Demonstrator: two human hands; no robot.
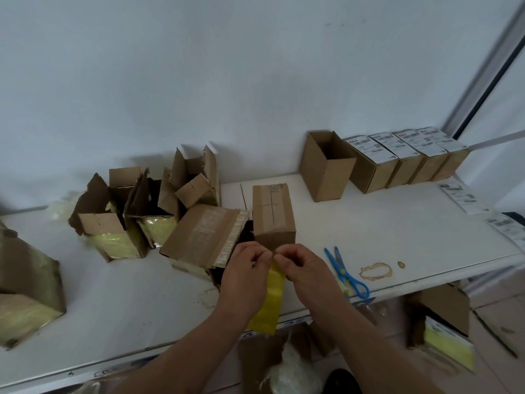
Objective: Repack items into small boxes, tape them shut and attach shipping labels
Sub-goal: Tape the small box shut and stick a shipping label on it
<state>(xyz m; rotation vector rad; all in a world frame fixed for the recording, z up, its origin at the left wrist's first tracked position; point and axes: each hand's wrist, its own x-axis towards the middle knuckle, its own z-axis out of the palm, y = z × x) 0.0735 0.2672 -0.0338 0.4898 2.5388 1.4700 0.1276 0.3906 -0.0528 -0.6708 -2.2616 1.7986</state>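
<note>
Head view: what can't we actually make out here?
- Print on the shipping labels atop the row of closed boxes: too small and blurred to read.
- Inside of the open box: dark, its own walls hide the bottom.
- Top end of the yellow strip: covered by the fingertips of the left hand and right hand.
- Near face of the taped box: partly behind both hands.
- Box at the left edge: cut off by the frame.

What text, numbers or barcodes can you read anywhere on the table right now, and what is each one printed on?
No text is legible here.
Labels on the row of closed boxes: barcodes and print, too blurred to read.
Loose label sheets at the table's right edge: barcodes, unreadable.
Taped box behind the hands: faint print on top, too small.
Table's front edge: handwritten marks, unclear.
Box under the table: label blurred.
</note>
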